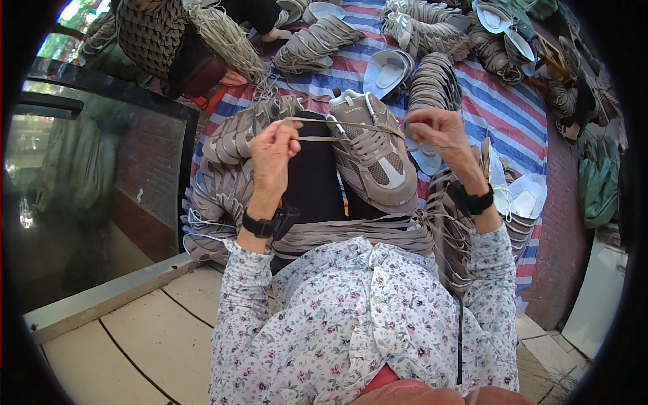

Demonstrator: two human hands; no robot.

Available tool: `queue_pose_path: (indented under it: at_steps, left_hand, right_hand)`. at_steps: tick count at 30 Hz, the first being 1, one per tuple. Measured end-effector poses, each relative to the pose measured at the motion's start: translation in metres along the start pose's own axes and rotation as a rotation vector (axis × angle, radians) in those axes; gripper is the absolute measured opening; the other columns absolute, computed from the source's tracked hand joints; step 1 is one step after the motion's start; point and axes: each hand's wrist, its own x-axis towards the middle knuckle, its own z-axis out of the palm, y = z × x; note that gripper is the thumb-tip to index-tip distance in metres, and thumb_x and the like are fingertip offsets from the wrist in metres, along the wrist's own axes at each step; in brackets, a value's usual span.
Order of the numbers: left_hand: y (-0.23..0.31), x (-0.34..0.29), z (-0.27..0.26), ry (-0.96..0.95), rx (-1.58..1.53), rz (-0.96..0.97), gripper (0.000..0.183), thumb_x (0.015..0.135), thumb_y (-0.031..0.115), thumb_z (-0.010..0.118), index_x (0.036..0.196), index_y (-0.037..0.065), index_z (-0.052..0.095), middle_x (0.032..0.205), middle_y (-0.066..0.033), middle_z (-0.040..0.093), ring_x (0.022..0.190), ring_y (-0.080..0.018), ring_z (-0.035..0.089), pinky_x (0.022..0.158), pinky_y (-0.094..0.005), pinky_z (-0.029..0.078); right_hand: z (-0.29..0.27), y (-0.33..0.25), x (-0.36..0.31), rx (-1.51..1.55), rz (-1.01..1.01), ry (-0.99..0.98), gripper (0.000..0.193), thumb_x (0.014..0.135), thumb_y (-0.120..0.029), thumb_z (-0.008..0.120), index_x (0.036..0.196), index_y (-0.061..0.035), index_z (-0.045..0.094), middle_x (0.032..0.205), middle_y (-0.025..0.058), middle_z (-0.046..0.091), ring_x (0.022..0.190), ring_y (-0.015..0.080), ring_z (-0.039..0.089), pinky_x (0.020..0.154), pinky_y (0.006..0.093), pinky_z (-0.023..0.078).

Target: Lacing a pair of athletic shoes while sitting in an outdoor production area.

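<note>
left hand (273, 145): grip pinched shut on one end of a tan shoelace (351, 124) | right hand (435, 131): grip closed on the other end, lace pulled taut across | grey-beige sneaker (371, 152): sat on the black-clad lap between both hands | surroundings: loads of shoe uppers (432, 84) piled on a striped tarp (499, 108)

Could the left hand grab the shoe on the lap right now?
Probably not at once: the left hand is pinching a taut lace running to the shoe. The shoe sits close beside it with nothing between, so letting go of the lace would free it.
</note>
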Motion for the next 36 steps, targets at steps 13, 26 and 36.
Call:
queue_pose_path:
  at_steps: [13, 26, 36]
  left_hand:
    - [-0.030, -0.028, -0.195, 0.264, -1.123, -0.037, 0.028, 0.100, 0.009, 0.059, 0.118, -0.012, 0.053, 0.087, -0.0087, 0.058, 0.065, -0.0065, 0.055, 0.055, -0.0153, 0.049]
    - [-0.084, -0.105, -0.293, 0.558, -0.900, 0.146, 0.017, 0.096, 0.000, 0.059, 0.110, -0.009, 0.061, 0.111, -0.0170, 0.069, 0.082, -0.0134, 0.069, 0.070, -0.0191, 0.061]
    - [-0.090, -0.140, -0.341, 0.814, -0.691, 0.128, 0.025, 0.099, 0.003, 0.056, 0.118, -0.014, 0.055, 0.109, -0.0203, 0.068, 0.093, -0.0189, 0.069, 0.077, -0.0210, 0.060]
  right_hand:
    - [0.042, -0.007, 0.018, -0.387, -0.279, -0.042, 0.011, 0.081, 0.004, 0.068, 0.092, 0.0023, 0.071, 0.080, 0.0097, 0.065, 0.068, 0.0163, 0.063, 0.061, 0.0288, 0.049]
    - [0.043, 0.002, 0.036, -0.530, -0.376, -0.229, 0.008, 0.081, 0.007, 0.064, 0.089, 0.0044, 0.063, 0.084, 0.0123, 0.061, 0.076, 0.0254, 0.061, 0.069, 0.0340, 0.049]
    - [0.055, -0.001, 0.037, -0.551, -0.424, -0.238, 0.014, 0.079, 0.011, 0.060, 0.091, 0.0042, 0.063, 0.087, 0.0152, 0.062, 0.076, 0.0305, 0.063, 0.070, 0.0364, 0.051]
